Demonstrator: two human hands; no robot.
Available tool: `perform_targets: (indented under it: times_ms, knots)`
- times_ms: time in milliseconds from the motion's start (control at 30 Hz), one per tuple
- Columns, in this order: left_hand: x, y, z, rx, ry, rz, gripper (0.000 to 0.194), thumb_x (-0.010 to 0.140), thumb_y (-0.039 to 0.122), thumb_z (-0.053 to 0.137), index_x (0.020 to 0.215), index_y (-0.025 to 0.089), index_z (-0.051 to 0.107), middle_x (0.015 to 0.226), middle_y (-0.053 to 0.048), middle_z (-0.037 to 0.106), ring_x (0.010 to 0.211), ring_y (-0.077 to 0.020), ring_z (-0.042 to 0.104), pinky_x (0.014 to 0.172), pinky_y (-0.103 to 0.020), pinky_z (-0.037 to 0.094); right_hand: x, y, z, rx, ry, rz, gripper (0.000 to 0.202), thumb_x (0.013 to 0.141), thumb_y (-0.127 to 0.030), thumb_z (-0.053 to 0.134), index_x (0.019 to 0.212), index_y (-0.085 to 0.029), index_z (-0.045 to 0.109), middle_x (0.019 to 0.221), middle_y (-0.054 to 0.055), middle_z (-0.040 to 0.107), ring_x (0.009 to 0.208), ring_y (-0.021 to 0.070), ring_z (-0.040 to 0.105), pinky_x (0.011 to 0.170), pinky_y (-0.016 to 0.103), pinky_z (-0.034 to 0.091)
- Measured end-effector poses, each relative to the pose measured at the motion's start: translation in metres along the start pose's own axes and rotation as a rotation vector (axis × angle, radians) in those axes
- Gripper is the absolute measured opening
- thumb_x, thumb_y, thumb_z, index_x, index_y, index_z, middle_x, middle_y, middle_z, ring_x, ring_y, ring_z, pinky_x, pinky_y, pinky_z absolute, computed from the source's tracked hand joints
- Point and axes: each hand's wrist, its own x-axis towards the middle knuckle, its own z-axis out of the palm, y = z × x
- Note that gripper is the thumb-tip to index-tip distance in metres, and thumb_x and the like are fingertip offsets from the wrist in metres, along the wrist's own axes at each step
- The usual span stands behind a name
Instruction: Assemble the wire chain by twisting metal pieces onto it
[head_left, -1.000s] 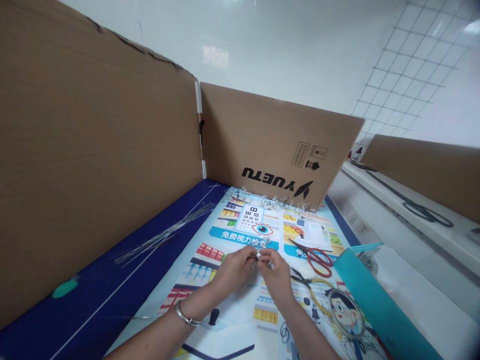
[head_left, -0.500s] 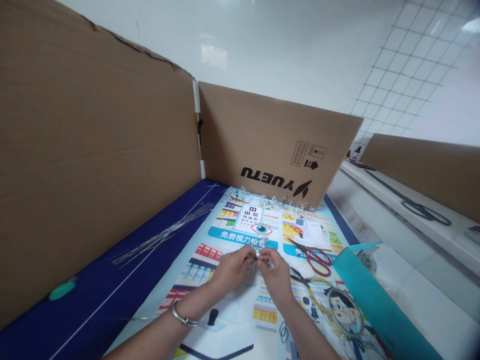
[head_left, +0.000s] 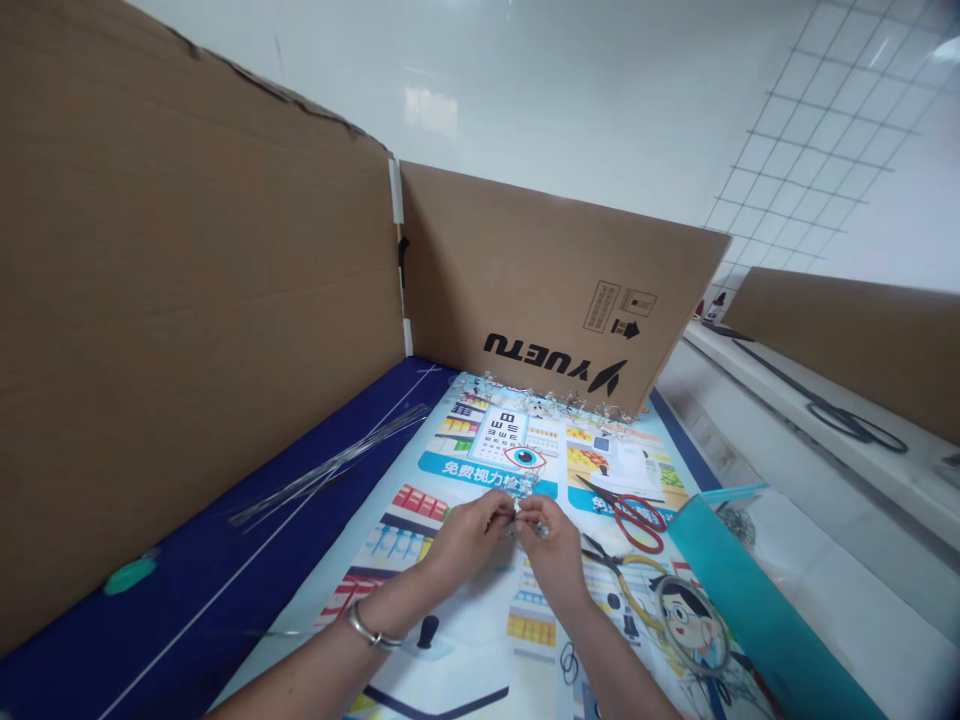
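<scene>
My left hand (head_left: 472, 532) and my right hand (head_left: 553, 552) meet over the printed sheet (head_left: 472, 625), fingers closed in a pinch. Between the fingertips is a thin, wiry sprig with clear and whitish bits (head_left: 529, 482); part of it sticks out beyond the fingers, and its fine detail is too small to make out. Right of my right hand lie red-handled scissors (head_left: 637, 520) and a yellow-handled cutting tool (head_left: 626, 580). A coil of pale wire or cord (head_left: 721, 650) rests beside the yellow handles.
Similar wiry sprigs (head_left: 547, 402) lie in a row at the foot of the back cardboard panel (head_left: 555, 270). A bundle of thin straight wires (head_left: 330, 470) lies on the blue cloth at left, beside the tall left panel (head_left: 195, 270). A teal-sided box (head_left: 757, 600) stands at right.
Both hands stay in nearly the same place, with a slight shift of the fingertips; a small white bit now shows between them. The view has moved very slightly.
</scene>
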Motion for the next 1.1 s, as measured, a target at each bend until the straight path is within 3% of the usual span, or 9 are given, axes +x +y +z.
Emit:
perform_targets:
  times_ms: [667,1100]
  knots:
    - [-0.0008,0.0005,0.0034,0.061,0.009,0.012,0.015,0.085,0.016,0.039,0.089,0.023,0.052,0.081,0.002,0.063,0.073,-0.0145,0.059,0.066,-0.022,0.041,-0.0011,-0.003,0.0002,0.046,0.009,0.007,0.019,0.07,-0.019,0.052,0.088,-0.02,0.06,0.081,0.002,0.066,0.075,0.0172,0.062,0.069,0.028,0.048]
    - [-0.0078,0.0068,0.0094,0.095,-0.016,-0.002,0.02,0.088,0.018,0.037,0.099,0.024,0.052,0.083,0.0,0.066,0.073,-0.0154,0.063,0.065,-0.022,0.042,0.0017,0.0025,0.002,0.109,0.002,0.062,0.017,0.071,-0.02,0.051,0.086,-0.019,0.06,0.075,0.001,0.068,0.069,0.0169,0.064,0.065,0.027,0.049]
